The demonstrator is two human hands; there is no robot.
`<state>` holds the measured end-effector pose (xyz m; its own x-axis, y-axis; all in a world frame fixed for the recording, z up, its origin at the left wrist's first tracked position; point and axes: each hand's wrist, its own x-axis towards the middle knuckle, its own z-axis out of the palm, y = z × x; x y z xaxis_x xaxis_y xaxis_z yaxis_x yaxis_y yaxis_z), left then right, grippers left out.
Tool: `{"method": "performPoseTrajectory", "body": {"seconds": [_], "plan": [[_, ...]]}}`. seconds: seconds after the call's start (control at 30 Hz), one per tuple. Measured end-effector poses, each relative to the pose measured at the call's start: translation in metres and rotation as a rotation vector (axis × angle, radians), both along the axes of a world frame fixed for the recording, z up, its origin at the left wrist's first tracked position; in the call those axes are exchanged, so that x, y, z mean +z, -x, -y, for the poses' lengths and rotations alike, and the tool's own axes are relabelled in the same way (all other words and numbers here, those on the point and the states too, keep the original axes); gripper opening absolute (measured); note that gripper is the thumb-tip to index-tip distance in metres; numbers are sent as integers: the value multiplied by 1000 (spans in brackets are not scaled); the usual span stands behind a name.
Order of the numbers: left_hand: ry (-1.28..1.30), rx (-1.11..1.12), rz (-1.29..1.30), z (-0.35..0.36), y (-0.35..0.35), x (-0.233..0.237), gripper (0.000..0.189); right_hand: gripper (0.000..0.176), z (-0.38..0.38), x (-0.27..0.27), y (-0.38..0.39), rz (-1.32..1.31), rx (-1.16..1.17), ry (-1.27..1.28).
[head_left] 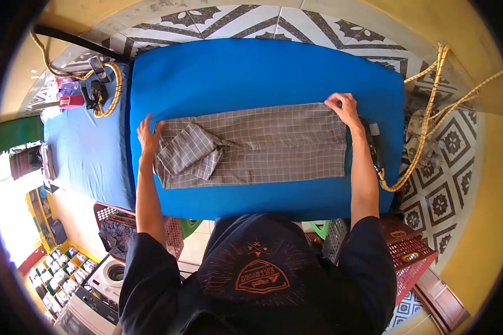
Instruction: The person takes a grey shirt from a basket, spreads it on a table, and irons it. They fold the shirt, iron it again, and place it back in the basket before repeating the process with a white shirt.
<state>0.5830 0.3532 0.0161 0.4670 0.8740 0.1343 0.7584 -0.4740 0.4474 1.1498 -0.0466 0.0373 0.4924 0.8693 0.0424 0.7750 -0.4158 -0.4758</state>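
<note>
A grey-brown checked garment [285, 134] lies lengthwise, folded, across the blue padded board [262, 72]. Near its left end a folded-over flap [190, 148] of the same cloth rests on top. My left hand [148, 137] is at the far left corner, thumb and fingers apart, the thumb by the cloth's edge. At the far right corner, my right hand [343, 109] pinches the edge of the garment. Just right of my right forearm stands a dark iron [376, 148], partly hidden by the arm, with a yellow braided cord [425, 134].
On the left is a second blue-covered surface [86, 151] with a coiled hose [117, 92] and small dark items. Red plastic baskets [411, 254] stand below right; another basket [173, 234] holds clothes below left. A washing machine [109, 276] is at lower left.
</note>
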Motion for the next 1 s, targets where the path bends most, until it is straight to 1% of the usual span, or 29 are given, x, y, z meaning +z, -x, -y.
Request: {"method": "performPoseTrajectory", "body": {"seconds": [0.03, 0.07, 0.1, 0.13, 0.17, 0.2, 0.23, 0.27, 0.33, 0.37, 0.4, 0.43, 0.47, 0.5, 0.53, 0.57, 0.6, 0.63, 0.67, 0.7, 0.73, 0.8, 0.83, 0.9, 0.93, 1.0], "plan": [[64, -183, -120, -12, 2, -6, 27, 23, 2, -5, -7, -9, -25, 143], [59, -183, -125, -15, -2, -4, 27, 22, 7, -11, -13, -19, -52, 287], [103, -129, -140, -15, -6, -4, 26, 22, 14, -18, -16, -24, -50, 283], [146, -72, -155, -14, -10, -4, 25, 23, 21, -27, -18, 183, -171, 152], [140, -62, -163, -13, -13, -5, 25, 25, 17, -24, -9, 384, -286, 15], [155, -46, -92, -12, -14, -7, 25, 24, 13, -21, 0, 452, -342, -116], [168, -29, -24, -13, -12, -8, 25, 23, 5, -1, 19, 513, -399, -249], [160, -14, -40, -18, -7, -8, 25, 16, 5, 10, 39, 469, -293, -284], [247, -132, -2, -26, 0, -8, 27, 12, 23, 15, 75, 89, 36, -245], [244, -121, -12, -23, -2, -2, 27, 12, 33, 26, 90, 87, 75, -198], [107, -90, 21, -16, -10, 9, 28, 16, 41, 34, 101, 90, 117, -148], [-29, -60, 56, -6, -20, 23, 29, 16, 51, 33, 106, 83, 127, -148], [-129, -177, 8, 6, -29, 40, 32, 21, 65, 31, 107, 115, 77, -105], [-110, -337, -38, 28, -42, 63, 33, 28, 76, 30, 105, 153, 24, -59], [-91, -502, -79, 53, -51, 78, 35, 28, 83, 29, 102, 179, 24, -41], [-88, -707, -28, 76, -53, 66, 40, 28, 90, 24, 100, 187, 14, -31], [115, -797, -113, 102, -60, 74, 50, 25, 96, 16, 96, 177, 37, -41], [166, -866, -212, 126, -67, 71, 59, 23, 101, 13, 90, 168, 59, -51], [169, -889, -140, 139, -78, 73, 57, 18, 101, 16, 90, 166, 49, -52], [173, -911, -70, 146, -85, 75, 57, 18, 101, 20, 91, 173, 35, -44], [176, -927, -60, 147, -87, 71, 57, 18, 102, 24, 91, 175, 23, -35], [103, -931, -220, 143, -87, 53, 63, 16, 106, 41, 98, 180, -9, -2], [84, -934, -236, 140, -83, 47, 67, 16, 111, 47, 102, 194, -22, 8], [52, -972, -270, 136, -78, 39, 68, 20, 117, 56, 110, 206, 27, 93], [49, -979, -260, 140, -81, 41, 68, 20, 108, 57, 117, 214, 21, 96], [85, -911, -251, 148, -84, 47, 66, 38, 81, 53, 129, 221, -38, -93]]}}
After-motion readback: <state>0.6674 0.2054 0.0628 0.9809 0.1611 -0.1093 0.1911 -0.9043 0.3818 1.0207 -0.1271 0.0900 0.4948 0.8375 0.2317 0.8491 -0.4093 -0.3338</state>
